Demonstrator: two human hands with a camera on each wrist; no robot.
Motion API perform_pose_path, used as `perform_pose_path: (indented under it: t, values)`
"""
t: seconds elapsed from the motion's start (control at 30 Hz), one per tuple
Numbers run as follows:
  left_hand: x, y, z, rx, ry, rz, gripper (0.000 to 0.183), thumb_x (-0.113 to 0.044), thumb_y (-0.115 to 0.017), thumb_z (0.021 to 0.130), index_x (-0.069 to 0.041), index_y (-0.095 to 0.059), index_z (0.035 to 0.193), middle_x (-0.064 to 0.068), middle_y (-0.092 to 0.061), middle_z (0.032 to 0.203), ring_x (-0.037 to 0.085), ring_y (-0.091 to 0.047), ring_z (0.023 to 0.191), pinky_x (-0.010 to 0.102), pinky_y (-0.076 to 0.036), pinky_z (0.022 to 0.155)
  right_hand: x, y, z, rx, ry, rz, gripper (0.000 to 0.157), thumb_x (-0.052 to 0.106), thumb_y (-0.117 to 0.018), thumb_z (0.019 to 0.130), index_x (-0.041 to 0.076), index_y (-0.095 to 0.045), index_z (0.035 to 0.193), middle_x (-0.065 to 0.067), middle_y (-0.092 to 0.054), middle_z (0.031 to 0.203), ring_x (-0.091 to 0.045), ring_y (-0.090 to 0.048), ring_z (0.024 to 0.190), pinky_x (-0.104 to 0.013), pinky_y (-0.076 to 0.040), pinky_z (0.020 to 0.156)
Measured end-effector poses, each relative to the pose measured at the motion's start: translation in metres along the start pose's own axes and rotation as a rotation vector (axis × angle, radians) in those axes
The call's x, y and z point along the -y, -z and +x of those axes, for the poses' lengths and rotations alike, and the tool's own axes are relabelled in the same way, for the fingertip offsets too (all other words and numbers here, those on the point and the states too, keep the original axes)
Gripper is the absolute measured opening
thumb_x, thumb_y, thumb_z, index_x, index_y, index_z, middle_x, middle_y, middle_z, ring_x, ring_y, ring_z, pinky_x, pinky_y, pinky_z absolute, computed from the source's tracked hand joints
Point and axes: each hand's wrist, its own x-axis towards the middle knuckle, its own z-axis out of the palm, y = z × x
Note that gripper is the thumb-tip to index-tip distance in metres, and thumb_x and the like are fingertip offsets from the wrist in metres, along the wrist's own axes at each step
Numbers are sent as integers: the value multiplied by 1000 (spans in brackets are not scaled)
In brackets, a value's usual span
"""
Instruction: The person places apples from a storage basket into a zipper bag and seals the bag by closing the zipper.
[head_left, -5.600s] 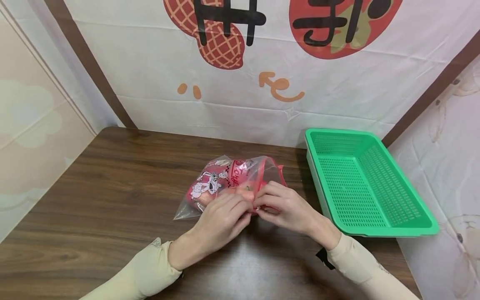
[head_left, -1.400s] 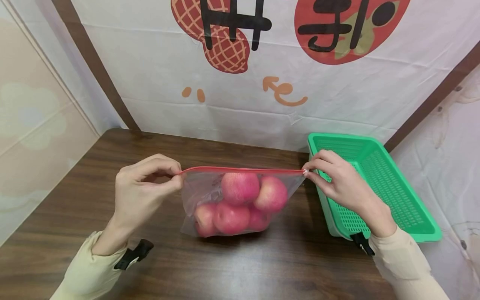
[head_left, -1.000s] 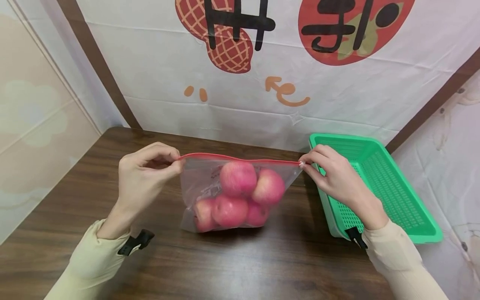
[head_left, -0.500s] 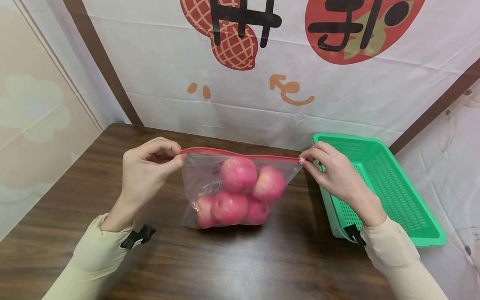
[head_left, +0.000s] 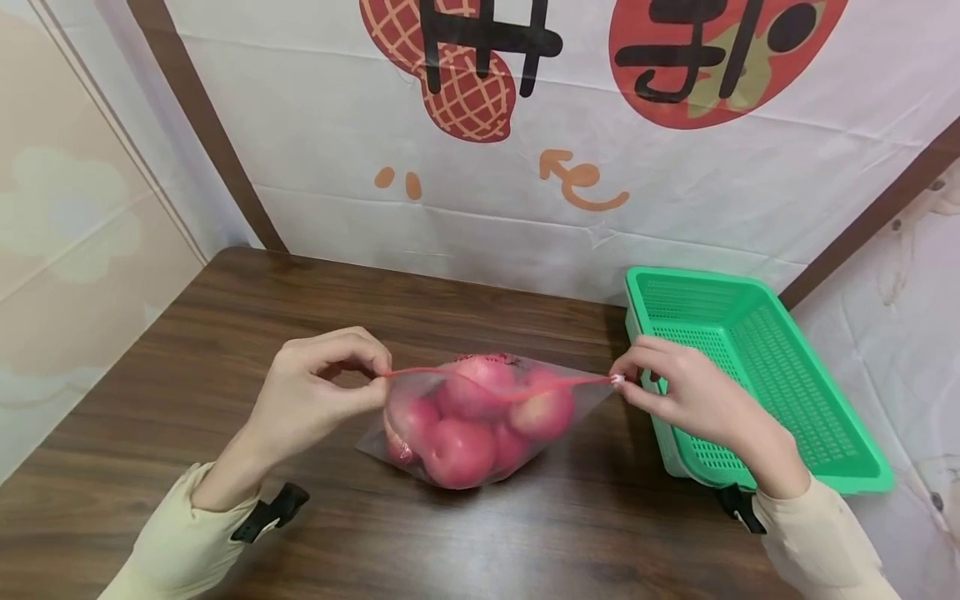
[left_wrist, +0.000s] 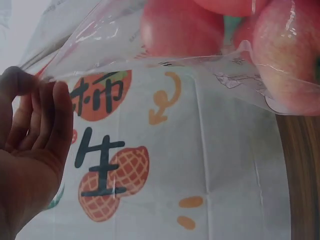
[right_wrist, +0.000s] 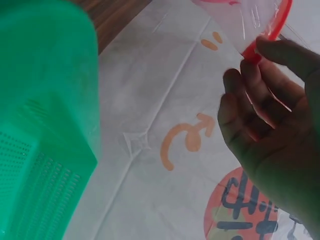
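A clear zip bag (head_left: 375,442) with a red zip edge holds several red apples (head_left: 459,454). It sits over the middle of the table, low down; whether its base touches the wood I cannot tell. My left hand (head_left: 315,392) pinches the left end of the zip edge between thumb and fingers. At the opposite end, my right hand (head_left: 693,392) pinches the corner by a small white piece. Between them the red edge sags. In the left wrist view, apples (left_wrist: 182,27) show through the plastic; the right wrist view has only the bag's red corner (right_wrist: 252,52).
To the right stands a green perforated basket (head_left: 840,408), its near left side partly behind my right hand and wrist. The brown wooden table (head_left: 225,350) ends at a white printed cloth (head_left: 322,117) at the back. More cloth hangs on both sides.
Earlier the bag lay on the table with both hands together at its zip. It was then turned and held stretched; in the last half second both hands came lower and the edge slackened.
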Motion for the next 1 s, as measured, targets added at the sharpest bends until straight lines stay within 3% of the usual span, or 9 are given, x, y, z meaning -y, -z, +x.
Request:
perform_pose_path:
  t: [0.1, 0.3, 0.37, 0.5, 0.63, 0.8, 1.0]
  values:
    - [-1, 2, -3, 104, -14, -15, 38, 21, -66, 68, -16, -68, 78, 1, -66, 80, 11, -62, 77, 21, -54, 70, 4, 0, -5, 60, 18, 3, 17, 13, -75, 84, 26, -68, 92, 21, -54, 85, 5, -49, 75, -15, -44, 64]
    - [4, 2, -11, 418, -216, -150, 45, 22, -62, 61, -17, -65, 81, -4, -63, 80, 9, -60, 78, 21, -52, 64, 11, -6, -15, 214, 110, 55, 21, 12, -71, 83, 32, -64, 88, 23, -52, 84, 6, -47, 74, -15, -44, 67]
    - [5, 0, -13, 534, -251, -195, 43, 21, -61, 60, -16, -64, 82, -4, -62, 79, 9, -59, 76, 20, -51, 62, 15, -11, -19, 258, 135, 82, 23, 11, -70, 81, 31, -63, 87, 21, -52, 83, 6, -48, 74, -14, -45, 67]
    - [6, -4, -20, 721, -214, -198, 40, 17, -63, 62, -17, -63, 83, -4, -60, 77, 6, -57, 73, 18, -52, 61, 23, -23, -26, 309, 168, 131, 24, 9, -69, 78, 31, -62, 86, 20, -54, 84, 7, -49, 74, -10, -43, 67]
    - [11, -6, -27, 843, -174, -181, 35, 13, -67, 66, -17, -64, 84, -5, -61, 75, 1, -55, 74, 17, -53, 62, 32, -35, -30, 335, 210, 183, 23, 10, -70, 80, 30, -60, 84, 20, -53, 82, 9, -49, 73, -5, -40, 68]
    - [16, -13, -34, 945, -132, -179, 27, 7, -67, 70, -16, -62, 83, -4, -60, 75, -4, -52, 75, 16, -51, 60, 43, -54, -34, 368, 236, 231, 19, 15, -72, 83, 28, -58, 82, 17, -52, 79, 11, -44, 72, -2, -37, 67]
    - [20, -20, -44, 1000, 30, -225, 23, -1, -68, 77, -17, -63, 93, -1, -64, 86, -5, -54, 76, 19, -53, 63, 55, -71, -39, 329, 272, 236, 21, 16, -73, 81, 26, -55, 79, 14, -50, 76, 7, -43, 67, 0, -33, 65]
